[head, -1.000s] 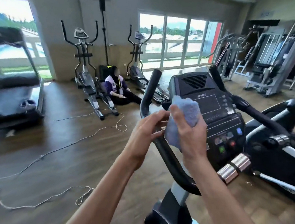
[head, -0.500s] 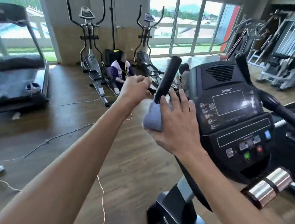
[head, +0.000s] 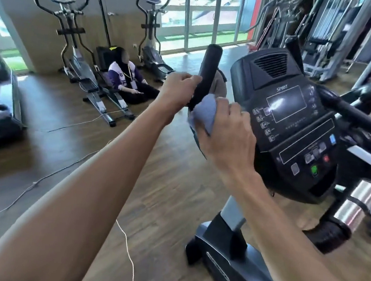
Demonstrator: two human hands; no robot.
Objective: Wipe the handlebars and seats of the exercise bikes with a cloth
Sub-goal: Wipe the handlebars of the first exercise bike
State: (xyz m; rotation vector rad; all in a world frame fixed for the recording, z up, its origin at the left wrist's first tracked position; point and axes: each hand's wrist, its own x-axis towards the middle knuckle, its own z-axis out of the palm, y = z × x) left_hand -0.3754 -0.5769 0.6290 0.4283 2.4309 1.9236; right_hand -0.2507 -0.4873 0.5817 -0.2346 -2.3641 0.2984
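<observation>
Since the earlier frame, our right hand point(head: 226, 131) has curled its fingers around the blue cloth point(head: 203, 113), now pressed low against the upright black handlebar point(head: 207, 73). Our left hand point(head: 178, 91) grips that handlebar just above the cloth. We note the bike's console point(head: 297, 120) immediately right of both hands, over wooden floor point(head: 162, 195).
</observation>
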